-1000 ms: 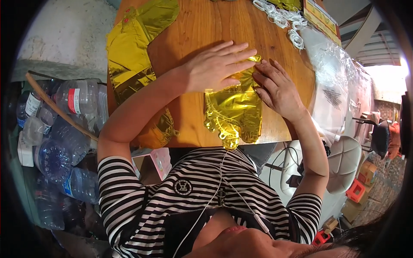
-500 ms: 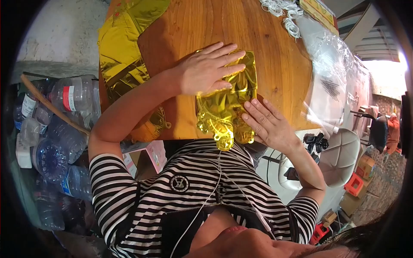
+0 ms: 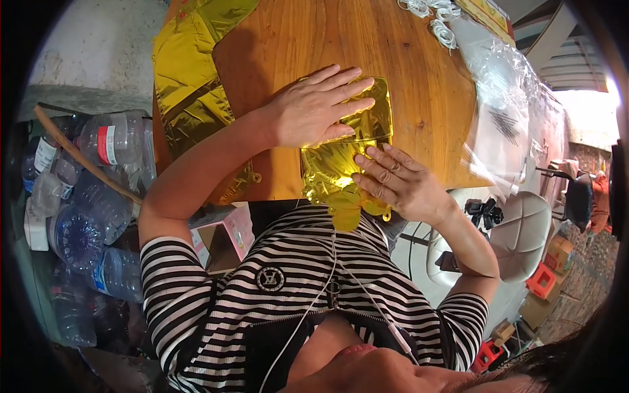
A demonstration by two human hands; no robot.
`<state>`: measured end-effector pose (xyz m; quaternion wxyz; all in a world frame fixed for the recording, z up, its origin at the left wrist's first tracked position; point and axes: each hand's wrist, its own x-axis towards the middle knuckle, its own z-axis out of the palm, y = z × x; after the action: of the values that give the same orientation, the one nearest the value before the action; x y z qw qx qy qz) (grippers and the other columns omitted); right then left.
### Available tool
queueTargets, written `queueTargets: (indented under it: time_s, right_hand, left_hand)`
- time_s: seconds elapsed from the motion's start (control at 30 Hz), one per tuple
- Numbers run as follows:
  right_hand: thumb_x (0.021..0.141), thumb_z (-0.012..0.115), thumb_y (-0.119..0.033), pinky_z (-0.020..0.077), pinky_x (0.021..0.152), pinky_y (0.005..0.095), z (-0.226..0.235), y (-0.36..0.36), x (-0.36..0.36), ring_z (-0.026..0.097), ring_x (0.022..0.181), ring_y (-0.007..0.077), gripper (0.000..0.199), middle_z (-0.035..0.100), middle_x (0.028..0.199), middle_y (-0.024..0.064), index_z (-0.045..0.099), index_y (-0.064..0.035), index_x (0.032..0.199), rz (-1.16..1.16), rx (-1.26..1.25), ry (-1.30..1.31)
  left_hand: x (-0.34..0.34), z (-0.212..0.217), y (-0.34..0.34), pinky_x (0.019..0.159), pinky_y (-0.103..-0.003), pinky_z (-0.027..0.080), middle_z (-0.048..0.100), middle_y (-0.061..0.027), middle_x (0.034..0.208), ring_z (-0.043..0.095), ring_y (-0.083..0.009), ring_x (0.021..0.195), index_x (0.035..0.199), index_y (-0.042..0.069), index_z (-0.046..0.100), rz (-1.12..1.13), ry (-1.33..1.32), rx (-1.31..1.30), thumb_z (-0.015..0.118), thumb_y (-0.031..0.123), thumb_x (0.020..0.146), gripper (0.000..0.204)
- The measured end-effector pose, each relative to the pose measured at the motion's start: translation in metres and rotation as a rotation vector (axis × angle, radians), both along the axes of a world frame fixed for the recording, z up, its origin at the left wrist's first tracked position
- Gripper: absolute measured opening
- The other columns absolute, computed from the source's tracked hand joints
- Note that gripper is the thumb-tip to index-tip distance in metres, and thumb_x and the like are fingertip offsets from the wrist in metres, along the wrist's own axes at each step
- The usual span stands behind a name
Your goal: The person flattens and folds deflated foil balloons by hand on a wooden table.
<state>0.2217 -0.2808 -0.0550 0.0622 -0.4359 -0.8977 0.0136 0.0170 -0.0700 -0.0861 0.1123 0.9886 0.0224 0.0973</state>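
Observation:
A shiny gold foil balloon [image 3: 327,162], flat and folded, lies at the near edge of the wooden table [image 3: 419,85]. Its scalloped lower end hangs over the edge toward my body. My left hand [image 3: 321,108] rests flat on the upper part, fingers stretched toward the right. Across the lower right part lies my right hand [image 3: 403,183], its fingers extended and pressed on the foil. Neither hand grips anything. More flat gold foil [image 3: 190,65] is spread along the table's left side, partly behind my left forearm.
Bundles of white string [image 3: 442,29] and clear plastic bags [image 3: 498,111] lie at the right of the table. Plastic bottles [image 3: 105,203] are piled at the left, with a wooden stick [image 3: 85,157] across them. A pale padded chair [image 3: 521,229] stands at the right.
My right hand has slid a little left over the foil and flattened onto it. The left hand stays in place. The balloon's hanging end has shifted slightly.

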Motion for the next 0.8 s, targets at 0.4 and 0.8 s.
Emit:
queueTargets:
  time_s: [0.4,0.8]
  right_hand:
    - [0.105,0.058,-0.027,0.0515,0.099,0.0439,0.038,0.047,0.015,0.064,0.114,0.0383,0.033,0.07,0.114,0.0238,0.068,0.0025,0.116,-0.321,-0.634,0.599]
    - [0.107,0.056,-0.029,0.0504,0.097,0.0428,0.031,0.045,0.019,0.062,0.114,0.0392,0.036,0.068,0.12,0.0235,0.067,0.0037,0.118,-0.348,-0.67,0.705]
  left_hand:
    - [-0.007,0.01,0.003,0.127,-0.049,0.022,0.038,-0.0105,0.163,0.032,-0.0302,0.153,0.154,0.016,0.047,0.034,-0.12,0.016,0.064,0.024,0.092,0.065]
    - [-0.085,0.033,-0.041,0.099,-0.043,0.047,0.06,-0.0118,0.131,0.06,-0.0324,0.112,0.137,0.007,0.055,0.109,-0.163,-0.264,0.074,0.009,0.071,0.068]
